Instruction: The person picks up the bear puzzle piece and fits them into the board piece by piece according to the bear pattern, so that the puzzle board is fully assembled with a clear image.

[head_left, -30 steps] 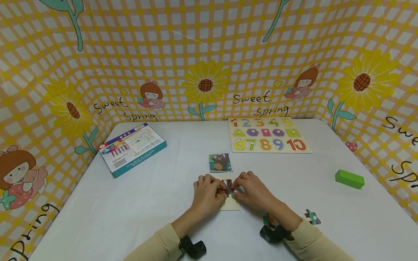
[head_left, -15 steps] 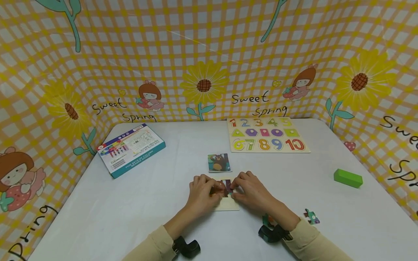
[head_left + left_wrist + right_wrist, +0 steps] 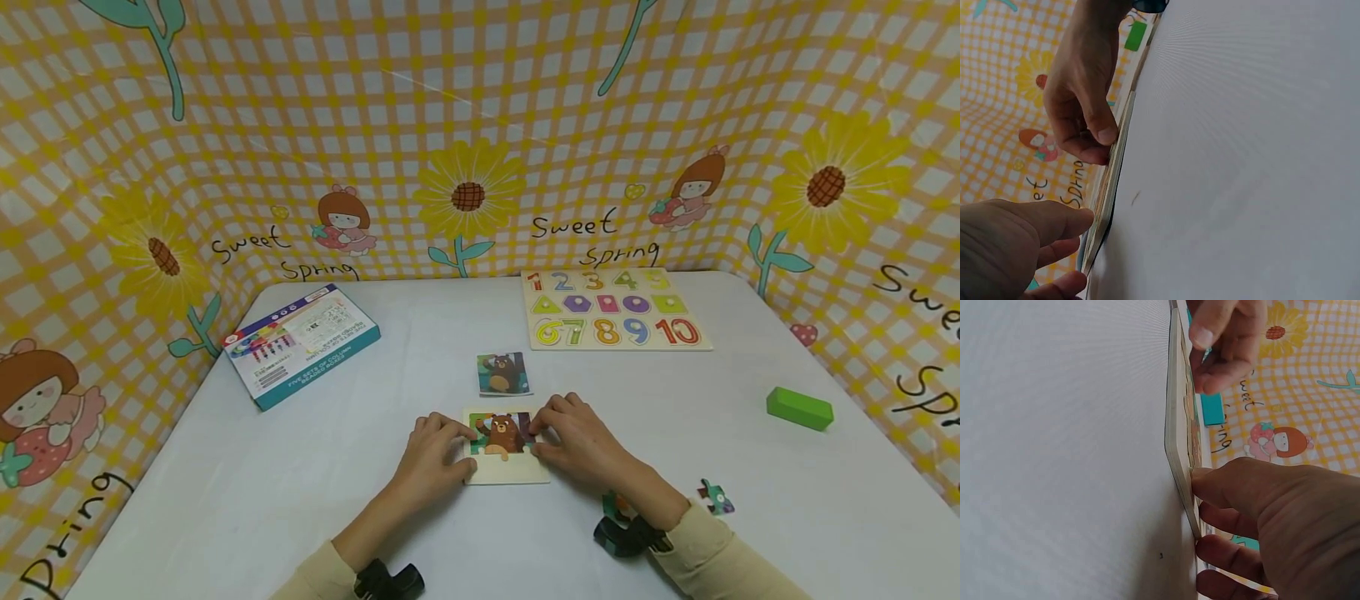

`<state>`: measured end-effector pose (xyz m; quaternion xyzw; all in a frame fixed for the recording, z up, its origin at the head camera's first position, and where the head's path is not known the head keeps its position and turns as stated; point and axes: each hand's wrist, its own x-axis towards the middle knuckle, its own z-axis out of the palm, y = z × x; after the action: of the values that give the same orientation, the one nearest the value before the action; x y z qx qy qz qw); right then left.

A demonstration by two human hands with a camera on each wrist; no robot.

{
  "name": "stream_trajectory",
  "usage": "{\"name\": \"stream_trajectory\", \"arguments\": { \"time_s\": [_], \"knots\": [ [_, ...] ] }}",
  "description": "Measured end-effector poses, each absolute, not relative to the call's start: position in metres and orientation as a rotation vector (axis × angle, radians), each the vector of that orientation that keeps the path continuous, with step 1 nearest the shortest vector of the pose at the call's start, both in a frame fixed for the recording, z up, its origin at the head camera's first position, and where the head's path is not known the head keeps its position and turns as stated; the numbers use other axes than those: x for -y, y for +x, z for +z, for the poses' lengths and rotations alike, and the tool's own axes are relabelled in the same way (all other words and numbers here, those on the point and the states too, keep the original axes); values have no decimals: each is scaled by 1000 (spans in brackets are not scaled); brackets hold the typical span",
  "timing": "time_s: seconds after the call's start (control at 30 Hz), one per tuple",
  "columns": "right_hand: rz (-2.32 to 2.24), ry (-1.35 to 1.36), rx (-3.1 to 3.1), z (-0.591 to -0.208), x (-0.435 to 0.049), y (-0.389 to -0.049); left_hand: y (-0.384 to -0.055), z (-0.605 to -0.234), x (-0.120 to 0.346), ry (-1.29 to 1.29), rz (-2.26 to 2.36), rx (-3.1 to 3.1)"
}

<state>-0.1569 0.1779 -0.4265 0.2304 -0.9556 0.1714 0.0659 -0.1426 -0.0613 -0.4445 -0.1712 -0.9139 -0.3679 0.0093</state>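
A small wooden jigsaw board [image 3: 508, 472] lies flat in front of me in the head view. Bear-picture pieces [image 3: 502, 432] fill its upper part; a bare wood strip shows along the near side. At its left edge is my left hand [image 3: 433, 454], thumb and forefinger spread apart with the tips right at the rim. My right hand [image 3: 581, 433] holds the right side, its thumb laid on top near the edge in the right wrist view, bent fingers alongside. Two loose jigsaw pieces lie to the right: a green one [image 3: 717, 497] and another [image 3: 617, 506] partly hidden by my right forearm.
A small bear picture card [image 3: 503, 373] lies just beyond the board. Farther back are a number-and-shape board [image 3: 621, 311] and, at left, a flat teal-sided box [image 3: 303, 344]. A green block [image 3: 799, 408] sits at far right. Patterned cloth [image 3: 405, 108] walls in the table.
My left hand has slid left from the middle of the pieces to the board's left edge, uncovering the bear picture. The right hand has stayed at the right side.
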Motion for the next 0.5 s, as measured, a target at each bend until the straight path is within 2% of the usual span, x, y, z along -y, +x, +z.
{"name": "stream_trajectory", "arguments": {
  "time_s": [0.5],
  "knots": [
    [531, 670, 2908, -427, -177, -157, -137, -448, 76, -660, -1177, 2860]
  ]
}}
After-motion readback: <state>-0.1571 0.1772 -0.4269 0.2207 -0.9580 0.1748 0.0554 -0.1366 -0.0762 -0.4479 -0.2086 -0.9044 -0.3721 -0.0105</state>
